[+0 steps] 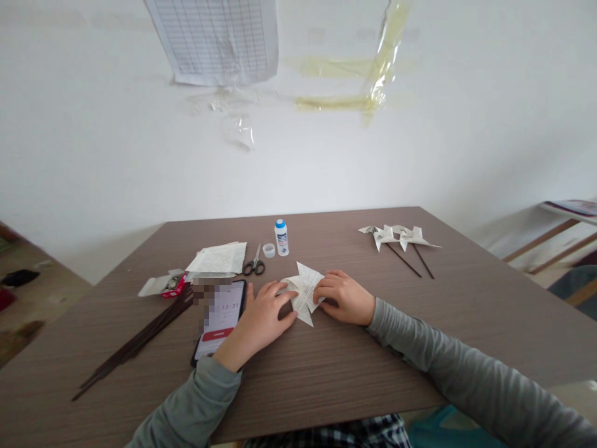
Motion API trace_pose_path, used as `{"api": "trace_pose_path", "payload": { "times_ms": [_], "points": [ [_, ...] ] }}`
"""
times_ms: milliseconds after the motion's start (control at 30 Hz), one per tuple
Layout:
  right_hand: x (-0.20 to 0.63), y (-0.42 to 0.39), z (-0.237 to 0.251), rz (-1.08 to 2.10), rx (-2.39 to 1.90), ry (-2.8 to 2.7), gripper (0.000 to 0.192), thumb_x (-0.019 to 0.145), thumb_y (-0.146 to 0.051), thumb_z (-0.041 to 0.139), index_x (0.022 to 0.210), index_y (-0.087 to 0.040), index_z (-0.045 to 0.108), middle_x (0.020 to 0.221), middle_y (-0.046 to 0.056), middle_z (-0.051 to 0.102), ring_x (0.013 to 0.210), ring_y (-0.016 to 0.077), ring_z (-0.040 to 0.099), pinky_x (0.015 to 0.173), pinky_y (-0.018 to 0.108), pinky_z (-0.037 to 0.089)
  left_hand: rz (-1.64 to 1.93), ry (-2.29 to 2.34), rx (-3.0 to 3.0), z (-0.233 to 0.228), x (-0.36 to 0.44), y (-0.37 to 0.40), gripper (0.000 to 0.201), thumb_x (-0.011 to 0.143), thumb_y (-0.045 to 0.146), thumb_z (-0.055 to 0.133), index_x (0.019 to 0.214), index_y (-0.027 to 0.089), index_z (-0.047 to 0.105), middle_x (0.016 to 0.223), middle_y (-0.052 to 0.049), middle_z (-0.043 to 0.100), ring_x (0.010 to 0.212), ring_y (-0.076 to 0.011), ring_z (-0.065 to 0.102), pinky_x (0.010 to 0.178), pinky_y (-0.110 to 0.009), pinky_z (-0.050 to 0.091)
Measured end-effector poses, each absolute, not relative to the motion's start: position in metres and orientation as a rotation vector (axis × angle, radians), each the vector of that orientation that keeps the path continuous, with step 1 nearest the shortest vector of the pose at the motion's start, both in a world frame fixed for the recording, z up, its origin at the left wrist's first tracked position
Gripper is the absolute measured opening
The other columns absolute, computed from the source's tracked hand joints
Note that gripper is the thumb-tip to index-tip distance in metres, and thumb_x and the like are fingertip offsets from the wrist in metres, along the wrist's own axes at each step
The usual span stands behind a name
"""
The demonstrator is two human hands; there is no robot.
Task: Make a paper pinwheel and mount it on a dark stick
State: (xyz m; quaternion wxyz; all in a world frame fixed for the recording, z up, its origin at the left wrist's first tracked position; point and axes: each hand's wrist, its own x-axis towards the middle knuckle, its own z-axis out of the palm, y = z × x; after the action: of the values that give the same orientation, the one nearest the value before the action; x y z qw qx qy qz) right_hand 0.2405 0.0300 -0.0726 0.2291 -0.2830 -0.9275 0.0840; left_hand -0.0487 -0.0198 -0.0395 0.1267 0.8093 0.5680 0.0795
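Note:
A paper pinwheel (305,287) with pointed blades and lines of print lies low over the table between my hands. My left hand (267,311) has its fingertips and thumb on the left edge of the paper. On the opposite edge, the curled fingers of my right hand (346,298) pinch a blade. My fingers hide parts of both sides. Just beyond my left hand are black-handled scissors (254,266), a small translucent cup (268,251) and a white bottle with a blue cap (282,239).
Two paper pinwheels on dark sticks (405,260) lie at the back right. To the left are a stack of paper sheets (218,259), an opened small red box (173,284), a bundle of dark sticks (135,336) and a phone (219,330) beside my left wrist. A wall (326,168) borders the table's far edge.

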Motion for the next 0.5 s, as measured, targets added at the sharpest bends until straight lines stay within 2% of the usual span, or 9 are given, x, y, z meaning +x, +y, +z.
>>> {"api": "trace_pose_path", "payload": {
  "times_ms": [167,300,400,500],
  "points": [
    [0.240,0.033,-0.076,0.280,-0.790,-2.502,0.012,0.116,-0.019,0.082,0.114,-0.030,0.088,0.115,0.005,0.095,0.113,0.0282,0.089,0.123,0.051,0.063,0.292,1.663,2.341,-0.037,-0.046,-0.021,0.040,0.114,0.033,0.085,0.154,0.033,0.091,0.178,-0.017,0.077,0.175,-0.0514,0.063,0.150,-0.097,0.024],
    [0.236,0.034,-0.083,0.335,-0.782,-2.447,0.012,0.117,-0.019,0.082,0.114,-0.028,0.089,0.109,0.005,0.094,0.108,0.0281,0.089,0.112,0.047,0.068,0.319,1.692,2.330,-0.036,-0.042,-0.021,0.028,0.114,0.030,0.084,0.140,0.030,0.094,0.165,-0.016,0.084,0.166,-0.0481,0.071,0.151,-0.092,0.030],
    [0.231,0.032,-0.090,0.355,-0.835,-2.401,0.013,0.117,-0.018,0.082,0.112,-0.026,0.090,0.106,0.007,0.093,0.106,0.0291,0.089,0.106,0.046,0.071,0.297,1.714,2.329,-0.035,-0.038,-0.022,0.031,0.110,0.025,0.088,0.140,0.029,0.093,0.163,-0.016,0.084,0.165,-0.0485,0.071,0.150,-0.090,0.035],
    [0.225,0.029,-0.097,0.365,-0.931,-2.344,0.013,0.115,-0.018,0.083,0.121,-0.026,0.091,0.105,0.007,0.092,0.105,0.0301,0.088,0.108,0.049,0.073,0.288,1.721,2.319,-0.034,-0.035,-0.022,0.035,0.108,0.022,0.089,0.143,0.029,0.092,0.164,-0.016,0.083,0.166,-0.0492,0.071,0.149,-0.092,0.037]
  ]
}}
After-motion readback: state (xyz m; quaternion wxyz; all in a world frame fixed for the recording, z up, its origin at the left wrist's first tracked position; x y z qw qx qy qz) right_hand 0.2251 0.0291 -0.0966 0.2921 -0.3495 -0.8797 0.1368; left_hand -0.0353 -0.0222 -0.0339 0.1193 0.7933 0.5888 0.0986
